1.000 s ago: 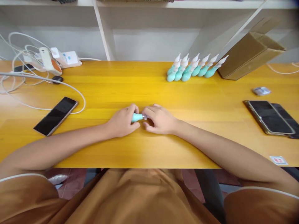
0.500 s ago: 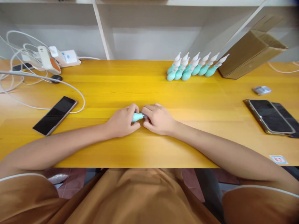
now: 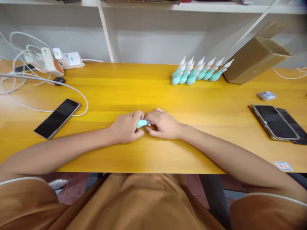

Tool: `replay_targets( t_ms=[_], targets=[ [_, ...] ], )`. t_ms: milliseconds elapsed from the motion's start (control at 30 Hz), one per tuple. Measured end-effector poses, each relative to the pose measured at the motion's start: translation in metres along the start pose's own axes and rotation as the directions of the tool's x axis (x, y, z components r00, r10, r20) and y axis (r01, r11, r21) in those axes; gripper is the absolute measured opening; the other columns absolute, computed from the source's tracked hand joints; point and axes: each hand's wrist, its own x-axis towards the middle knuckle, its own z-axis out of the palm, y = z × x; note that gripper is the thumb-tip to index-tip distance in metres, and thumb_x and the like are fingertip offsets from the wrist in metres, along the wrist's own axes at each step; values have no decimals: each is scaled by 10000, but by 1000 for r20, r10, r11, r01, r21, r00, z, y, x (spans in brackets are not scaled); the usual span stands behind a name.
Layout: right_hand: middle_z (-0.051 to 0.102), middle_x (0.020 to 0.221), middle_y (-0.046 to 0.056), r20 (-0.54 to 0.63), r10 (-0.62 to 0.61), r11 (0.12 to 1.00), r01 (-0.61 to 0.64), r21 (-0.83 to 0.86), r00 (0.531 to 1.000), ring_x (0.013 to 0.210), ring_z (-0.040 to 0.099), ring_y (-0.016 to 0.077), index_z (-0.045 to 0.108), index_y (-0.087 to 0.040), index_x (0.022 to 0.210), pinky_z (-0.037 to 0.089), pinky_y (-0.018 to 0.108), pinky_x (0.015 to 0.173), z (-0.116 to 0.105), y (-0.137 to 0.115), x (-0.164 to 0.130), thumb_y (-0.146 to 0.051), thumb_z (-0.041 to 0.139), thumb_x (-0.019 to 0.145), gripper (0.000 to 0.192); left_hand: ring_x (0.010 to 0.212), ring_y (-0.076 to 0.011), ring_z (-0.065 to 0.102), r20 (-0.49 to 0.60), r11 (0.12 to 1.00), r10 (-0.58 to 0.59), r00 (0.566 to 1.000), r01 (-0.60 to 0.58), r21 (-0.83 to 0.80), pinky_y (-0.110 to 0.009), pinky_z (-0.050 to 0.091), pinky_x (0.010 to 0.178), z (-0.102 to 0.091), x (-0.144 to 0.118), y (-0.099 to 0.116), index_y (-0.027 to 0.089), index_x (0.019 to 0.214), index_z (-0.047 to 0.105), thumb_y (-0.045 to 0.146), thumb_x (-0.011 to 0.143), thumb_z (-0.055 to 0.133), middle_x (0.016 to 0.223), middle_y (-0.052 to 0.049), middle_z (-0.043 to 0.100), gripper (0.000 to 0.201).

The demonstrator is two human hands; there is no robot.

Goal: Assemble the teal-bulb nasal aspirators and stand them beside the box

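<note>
One teal bulb (image 3: 142,123) with a clear nozzle (image 3: 150,123) is held low over the middle of the surface (image 3: 134,95), lying sideways between two hands. Its rounded end is enclosed by the curled fingers of the left hand (image 3: 127,126), so only the neck is left exposed. The nozzle is pointed into the right hand (image 3: 164,124), whose fingers are bent over it with the thumb below; whether it is pinched there cannot be told, as the contact is hidden. Beyond the hands, toward the back and right, a cluster of white-tipped bulbs (image 3: 191,80) is stood closely together in rows, the rightmost one tilted. Just beside them a cardboard box (image 3: 256,60) is leaned to the right, its top opened. Nearer, a small wrapped packet (image 3: 267,95) is seen behind a phone (image 3: 275,123), which is partly overlapped with a dark slab (image 3: 294,126). By the front edge a small printed card (image 3: 283,165) is laid flat. On the left, another phone (image 3: 57,118) is placed at a slant beside a looped white cable (image 3: 87,103), with white chargers (image 3: 73,60) gathered farther back.
</note>
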Motion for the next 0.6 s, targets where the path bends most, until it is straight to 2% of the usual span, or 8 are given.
replay_targets(
  t_ms=[167,600],
  targets=[
    [676,864,30,3,-26,999,26,-29,1000,772,556,207,547,-226,978,336,352,840,2,3,0,-249,598,977,55,913,-329,791,-3,1000,3,1000,-3,-8,-405,579,779,0,1,-1,187,1261,521,281,921,607,1072,-133,792,363],
    [675,877,32,16,-4,1000,4,-29,1000,768,539,212,546,-226,987,328,358,843,-1,1,-1,-201,600,889,114,922,-337,795,-20,1000,-1,1000,1,-9,-405,573,775,1,1,-2,186,1260,525,287,913,621,1046,-128,783,375]
  ],
)
